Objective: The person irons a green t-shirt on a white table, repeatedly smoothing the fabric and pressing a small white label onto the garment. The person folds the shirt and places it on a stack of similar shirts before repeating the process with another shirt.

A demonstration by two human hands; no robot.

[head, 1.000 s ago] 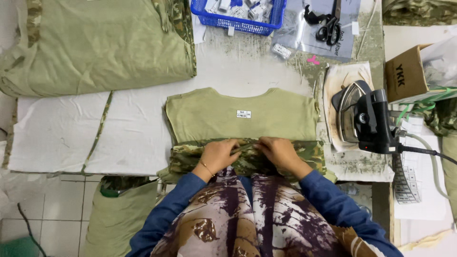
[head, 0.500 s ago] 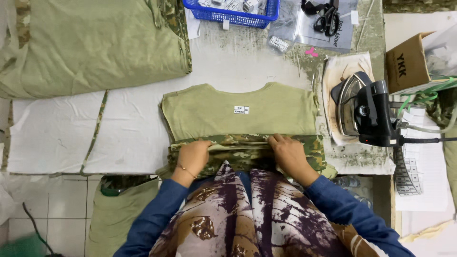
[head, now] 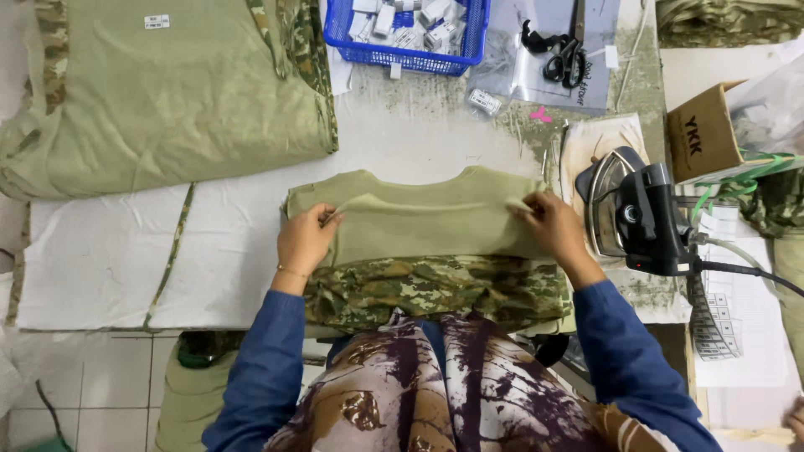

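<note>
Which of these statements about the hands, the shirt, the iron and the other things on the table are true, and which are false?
1. Both hands grip the folded olive shirt at its sides. True: the left hand holds the left edge, the right hand the right edge.
2. The iron is in the right hand. False: it rests on its pad, to the right of that hand.
3. A blue basket stands at the far edge of the table. True.
4. The scissors lie on the shirt. False: they lie beyond it, on a clear plastic sheet beside the basket.
5. The camouflage part of the shirt is nearest to the person. True.
</note>
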